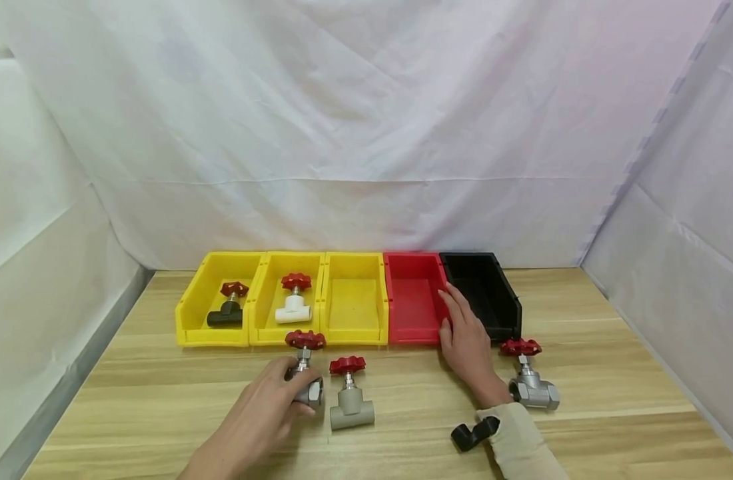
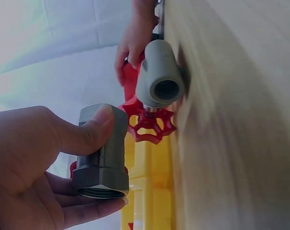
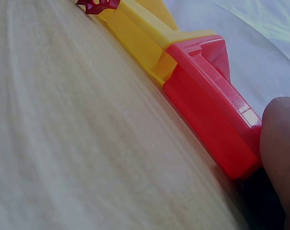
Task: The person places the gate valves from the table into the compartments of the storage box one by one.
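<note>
My left hand (image 1: 274,405) grips a silver metal valve (image 2: 103,148) by its threaded body, thumb on one side and fingers on the other. The valve's red handwheel (image 1: 305,340) points toward the yellow bins. Just right of it stands a grey-beige plastic valve (image 1: 351,407) with a red handwheel, on the table. My right hand (image 1: 466,343) rests at the shared edge of the red bin (image 1: 414,335) and the black bin (image 1: 503,333), its fingers extended and holding nothing. In the right wrist view only part of that hand shows, beside the red bin.
A black valve (image 1: 225,313) lies in the leftmost yellow bin (image 1: 213,339), and a white valve (image 1: 294,310) in the second yellow bin (image 1: 282,337). The third yellow bin (image 1: 354,335) adjoins the red one. Another silver metal valve (image 1: 534,392) lies right of my right wrist.
</note>
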The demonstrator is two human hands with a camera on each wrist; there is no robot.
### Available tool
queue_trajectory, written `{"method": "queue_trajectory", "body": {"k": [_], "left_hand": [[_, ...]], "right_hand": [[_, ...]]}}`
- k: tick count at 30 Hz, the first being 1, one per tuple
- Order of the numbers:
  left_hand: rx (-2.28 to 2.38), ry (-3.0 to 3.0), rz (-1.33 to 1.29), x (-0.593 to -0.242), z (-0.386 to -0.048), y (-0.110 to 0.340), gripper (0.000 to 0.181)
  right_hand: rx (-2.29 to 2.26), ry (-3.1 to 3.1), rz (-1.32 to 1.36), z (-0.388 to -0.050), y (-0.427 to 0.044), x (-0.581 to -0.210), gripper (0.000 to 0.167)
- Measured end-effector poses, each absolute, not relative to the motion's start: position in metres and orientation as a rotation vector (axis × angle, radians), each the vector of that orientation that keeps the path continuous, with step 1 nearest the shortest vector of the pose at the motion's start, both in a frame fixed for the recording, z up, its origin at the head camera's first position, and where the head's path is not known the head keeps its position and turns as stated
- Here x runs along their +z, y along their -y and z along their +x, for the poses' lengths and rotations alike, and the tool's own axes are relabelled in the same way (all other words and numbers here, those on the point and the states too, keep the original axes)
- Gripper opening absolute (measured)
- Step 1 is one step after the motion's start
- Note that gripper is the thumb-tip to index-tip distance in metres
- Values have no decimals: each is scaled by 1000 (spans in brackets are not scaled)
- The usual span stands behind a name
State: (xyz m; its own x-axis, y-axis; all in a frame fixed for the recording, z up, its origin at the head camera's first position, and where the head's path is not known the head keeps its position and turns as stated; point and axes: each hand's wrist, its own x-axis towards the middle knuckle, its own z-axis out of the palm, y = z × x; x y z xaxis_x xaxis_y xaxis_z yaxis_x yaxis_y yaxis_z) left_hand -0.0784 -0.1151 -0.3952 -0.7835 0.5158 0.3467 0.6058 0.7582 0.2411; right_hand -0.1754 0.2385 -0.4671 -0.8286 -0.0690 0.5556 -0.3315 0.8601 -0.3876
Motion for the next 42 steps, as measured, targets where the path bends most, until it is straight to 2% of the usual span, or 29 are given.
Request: {"method": "queue_trajectory", "body": {"k": [26, 32, 42], "left_hand": [[-510, 2552, -980, -385, -119, 86, 43], [-522, 2527, -1012, -382, -130, 80, 35], [-529, 2504, -1014, -381, -147, 71, 39]], "right_hand": [[651, 2500, 281, -176, -237, -469, 64], [655, 2505, 270, -176, -238, -469, 63], [648, 2499, 283, -176, -238, -469, 63]]}}
